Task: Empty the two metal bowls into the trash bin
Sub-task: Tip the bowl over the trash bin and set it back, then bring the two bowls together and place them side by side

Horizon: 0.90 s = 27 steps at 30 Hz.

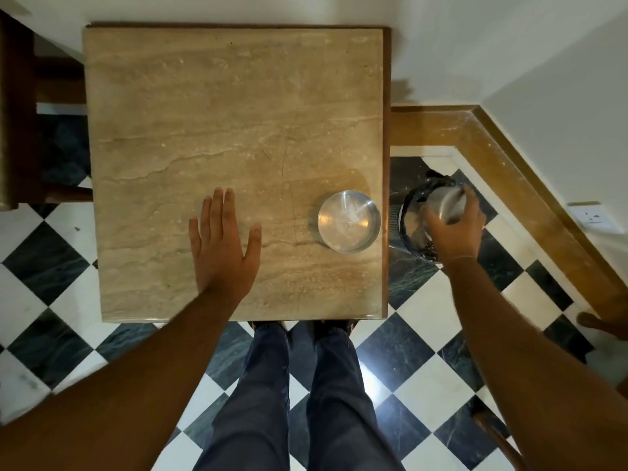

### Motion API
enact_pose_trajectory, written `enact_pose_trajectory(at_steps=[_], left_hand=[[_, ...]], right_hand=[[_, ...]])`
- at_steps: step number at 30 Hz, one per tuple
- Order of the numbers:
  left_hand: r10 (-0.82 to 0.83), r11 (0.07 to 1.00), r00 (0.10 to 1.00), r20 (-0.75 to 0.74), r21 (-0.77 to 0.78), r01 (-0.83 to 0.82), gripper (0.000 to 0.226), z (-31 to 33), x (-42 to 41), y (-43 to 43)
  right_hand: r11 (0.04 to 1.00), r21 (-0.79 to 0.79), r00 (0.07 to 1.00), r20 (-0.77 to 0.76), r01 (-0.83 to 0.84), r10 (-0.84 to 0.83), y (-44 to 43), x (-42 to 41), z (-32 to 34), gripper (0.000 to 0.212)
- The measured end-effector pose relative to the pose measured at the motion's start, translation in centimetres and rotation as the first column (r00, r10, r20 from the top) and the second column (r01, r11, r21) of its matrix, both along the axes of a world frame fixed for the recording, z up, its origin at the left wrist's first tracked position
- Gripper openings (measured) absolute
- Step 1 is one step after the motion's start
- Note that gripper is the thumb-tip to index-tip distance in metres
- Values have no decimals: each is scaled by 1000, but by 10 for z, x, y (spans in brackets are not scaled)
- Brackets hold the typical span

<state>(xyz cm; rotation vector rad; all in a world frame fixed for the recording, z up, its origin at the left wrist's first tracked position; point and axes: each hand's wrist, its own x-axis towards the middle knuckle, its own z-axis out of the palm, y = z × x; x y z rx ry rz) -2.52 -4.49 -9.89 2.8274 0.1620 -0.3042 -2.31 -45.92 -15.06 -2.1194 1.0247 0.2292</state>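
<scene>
A stone-topped table (pixel 234 130) stands on a checkered floor (pixel 401 362), and its right edge separates the two hands. The left hand (pixel 222 241) lies flat on the tabletop, fingers spread, gripping nothing. To its right, near the table's edge, sits one bowl (pixel 349 220), upright. Past that edge the right hand (pixel 453 229) grips the second bowl (pixel 446 206), tipped and blurred, over the bin (pixel 413 212) on the floor.

One metal bowl (pixel 349 220) sits on the table (pixel 204 113) near its right edge; the trash bin (pixel 413 229) stands just right.
</scene>
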Motion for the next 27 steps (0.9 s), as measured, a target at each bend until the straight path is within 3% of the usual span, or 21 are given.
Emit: enact_pose_trajectory(at_steps=[3,5,7,10,12,17,20,22,27], left_hand=[[-21,1000,1000,-24,-24,20,77,9,0,-2],[-58,997,998,-30,-47,57,79,17,2,-3],[-72,995,997,-19,-78,70,83,27,5,-5],[-126,982,992,-25,-147,121,93,44,14,-14],[-203,959,979,-14,-204,196,102,58,20,-24],[-368,880,929,-36,-335,336,132,81,39,-50],[-391,862,915,-96,-385,328,146,83,49,-63],[-386,869,917,-102,-375,324,150,79,50,-62],[-280,924,947,-157,-313,221,147,62,42,-47]], right_hand=[[915,329,952,118,232,-283,3,-1,29,99],[743,566,873,80,357,-481,5,-6,55,87],[488,785,802,-19,381,-596,5,-6,79,78],[160,944,810,-151,287,-567,22,-2,99,63],[67,962,854,-200,263,-480,44,3,107,62],[126,947,921,-248,296,-301,112,23,109,86],[111,939,931,-297,325,-214,140,32,99,73],[115,931,930,-326,347,-169,157,36,91,77],[299,909,956,-291,291,-46,194,45,84,59]])
